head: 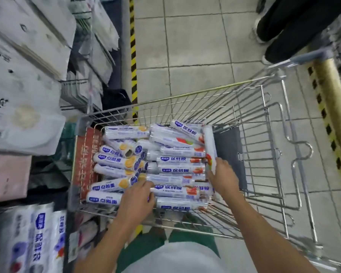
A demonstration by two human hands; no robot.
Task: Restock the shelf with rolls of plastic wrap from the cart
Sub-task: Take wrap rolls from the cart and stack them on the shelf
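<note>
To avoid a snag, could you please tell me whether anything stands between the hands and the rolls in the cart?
Nothing visible does. The right hand grips the crosswise roll, the left hand grips the near end of the front roll, and the cart is open on top.

Shelf packs (24,79) on the left are just grey smear, can't make out what they are, and the bagged packs (37,239) bottom left run off the edge. The right hand (222,179) covers the near end of the side roll (209,142) it grips. The left hand (135,200) hides the end of the front roll (173,191) it pinches, and the other rolls (175,160) bury most of the red sign (87,160) in the cart (81,125).
</note>
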